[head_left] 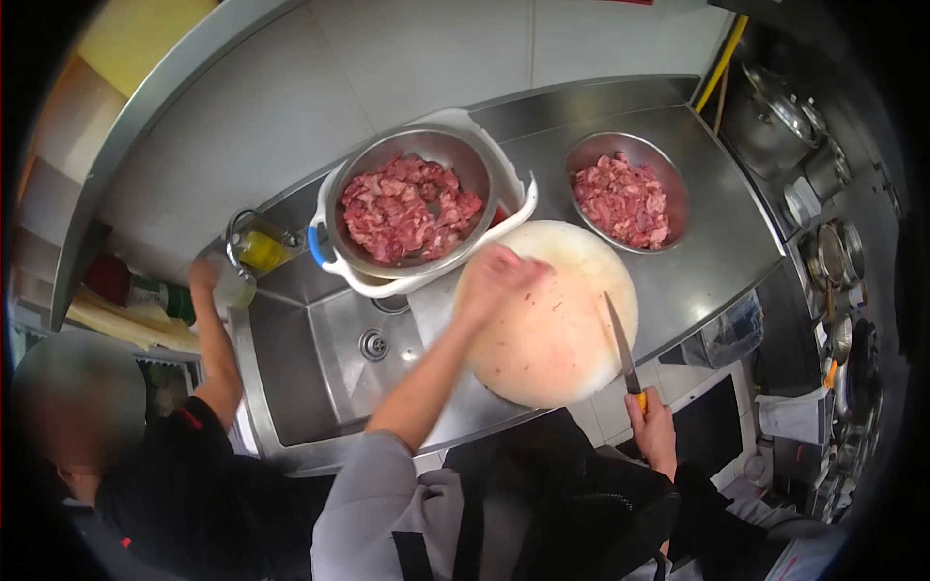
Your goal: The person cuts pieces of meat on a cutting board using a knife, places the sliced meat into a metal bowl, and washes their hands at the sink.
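Observation:
A round white cutting board (552,329) with small reddish bits on it lies before me on the steel counter. My right hand (654,426) is closed around the yellow handle of a knife (621,341), whose blade reaches over the board's right side. Over the board's upper left is my left hand (504,276), its fingers smeared by motion; I cannot tell whether it holds anything. Just beyond it, a large metal bowl (341,218) of cut raw meat (407,208) sits in a white tub (523,208). A smaller metal bowl (675,179), also with raw meat pieces, stands behind the board to the right.
A steel sink (300,358) with a drain is left of the board. Another person (184,465) stands at the left, an arm stretched toward a faucet (232,237) and a bottle of yellow liquid (260,250). Pots and pans (843,252) line the right side.

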Demonstrator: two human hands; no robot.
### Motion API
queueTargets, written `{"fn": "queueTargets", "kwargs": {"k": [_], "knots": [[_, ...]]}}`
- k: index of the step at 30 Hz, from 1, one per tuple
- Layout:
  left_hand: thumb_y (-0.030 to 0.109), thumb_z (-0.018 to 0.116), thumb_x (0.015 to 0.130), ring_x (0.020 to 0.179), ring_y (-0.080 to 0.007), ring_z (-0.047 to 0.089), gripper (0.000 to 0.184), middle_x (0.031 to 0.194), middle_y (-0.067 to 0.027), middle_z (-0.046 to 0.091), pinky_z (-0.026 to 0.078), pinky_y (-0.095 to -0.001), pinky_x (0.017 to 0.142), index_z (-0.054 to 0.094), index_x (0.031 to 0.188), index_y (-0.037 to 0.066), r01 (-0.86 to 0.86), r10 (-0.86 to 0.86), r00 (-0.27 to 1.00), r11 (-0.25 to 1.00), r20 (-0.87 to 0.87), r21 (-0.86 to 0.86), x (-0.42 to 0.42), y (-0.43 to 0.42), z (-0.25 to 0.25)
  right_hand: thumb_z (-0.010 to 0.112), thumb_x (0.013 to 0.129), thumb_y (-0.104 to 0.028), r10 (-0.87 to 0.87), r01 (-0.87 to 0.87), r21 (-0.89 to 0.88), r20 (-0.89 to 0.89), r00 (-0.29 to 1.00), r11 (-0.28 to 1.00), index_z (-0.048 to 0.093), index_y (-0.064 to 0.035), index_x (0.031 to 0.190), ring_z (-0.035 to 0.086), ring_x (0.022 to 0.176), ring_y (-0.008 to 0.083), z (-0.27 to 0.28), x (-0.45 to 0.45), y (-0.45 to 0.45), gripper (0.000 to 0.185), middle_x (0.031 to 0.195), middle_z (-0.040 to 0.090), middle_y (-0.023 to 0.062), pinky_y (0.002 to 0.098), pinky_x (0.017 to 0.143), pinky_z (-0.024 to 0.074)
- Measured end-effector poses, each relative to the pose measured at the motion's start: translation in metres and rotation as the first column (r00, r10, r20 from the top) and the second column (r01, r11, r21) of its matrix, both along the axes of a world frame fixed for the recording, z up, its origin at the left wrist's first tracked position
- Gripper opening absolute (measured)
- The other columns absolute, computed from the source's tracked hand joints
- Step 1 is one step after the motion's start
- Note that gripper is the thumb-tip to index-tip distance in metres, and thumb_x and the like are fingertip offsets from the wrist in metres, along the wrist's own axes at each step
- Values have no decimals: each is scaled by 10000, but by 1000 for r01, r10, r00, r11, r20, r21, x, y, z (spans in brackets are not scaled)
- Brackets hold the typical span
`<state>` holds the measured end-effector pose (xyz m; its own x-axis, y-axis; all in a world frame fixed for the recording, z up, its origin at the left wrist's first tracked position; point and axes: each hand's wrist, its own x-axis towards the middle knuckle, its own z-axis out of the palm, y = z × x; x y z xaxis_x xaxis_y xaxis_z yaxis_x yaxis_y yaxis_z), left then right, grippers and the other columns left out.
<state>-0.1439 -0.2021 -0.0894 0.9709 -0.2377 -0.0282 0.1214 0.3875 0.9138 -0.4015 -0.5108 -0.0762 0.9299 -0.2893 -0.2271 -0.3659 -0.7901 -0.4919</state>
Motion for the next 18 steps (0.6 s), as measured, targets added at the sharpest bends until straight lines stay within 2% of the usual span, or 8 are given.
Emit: {"fn": "queueTargets", "kwargs": {"k": [1,2,3,4,6,10,14,18], "knots": [[-16,741,1013,1067,-248,797,228,1002,-164,794,645,-329,858,534,978,73,44,-43,998,999,-37,32,-17,-19,-45,676,1068,-459,-13,14,53,-11,1000,998,615,-68,1113,669,855,569,-1,1,-2,398,841,693,313,617,709,511],[64,749,1016,959,-256,815,194,948,-138,771,640,-343,786,563,963,61,15,-27,999,919,27,393,-39,-28,-59,674,1070,-458,-26,28,105,-22,999,994,614,-66,1114,673,835,563,-1,3,-4,399,825,691,308,610,690,509],[182,787,982,843,-302,775,233,903,-130,743,589,-405,720,593,938,60,-210,-195,918,499,345,841,-50,-24,-78,675,1073,-452,-14,14,93,-6,1000,996,606,-61,1096,673,799,559,0,2,-5,398,790,684,302,599,665,506],[182,787,982,843,-302,775,233,903,-130,743,589,-405,720,593,938,60,-219,-188,918,492,349,843,-58,-25,-80,675,1073,-452,-4,4,98,-1,1000,995,606,-61,1096,673,799,559,1,4,-5,398,790,684,302,599,665,506],[234,816,930,803,-385,718,252,902,-156,697,561,-463,702,617,935,79,-348,-62,904,467,422,813,-74,-28,-82,672,1080,-429,-6,6,72,4,1000,997,588,-49,1063,664,803,567,2,2,-6,390,782,679,299,597,666,500],[209,799,932,835,-380,725,206,966,-156,718,567,-487,733,636,962,87,-196,-96,959,456,267,868,-70,-13,-62,665,1088,-407,9,-9,90,-1,1000,996,569,-36,1032,657,803,573,3,7,-5,387,782,677,300,594,660,494],[204,795,923,862,-381,721,190,994,-157,718,569,-491,764,655,965,83,-231,-76,955,419,288,878,-71,-1,-66,661,1090,-402,52,-56,67,50,997,996,573,-37,1055,657,827,580,11,15,2,376,807,683,309,605,675,493],[155,792,899,1015,-373,689,151,1097,-144,716,561,-473,882,722,1012,84,-298,-112,922,404,370,865,-73,12,-71,667,1086,-400,52,-53,40,38,998,998,581,-53,1113,665,867,580,3,14,5,359,859,701,318,625,702,499]]}}
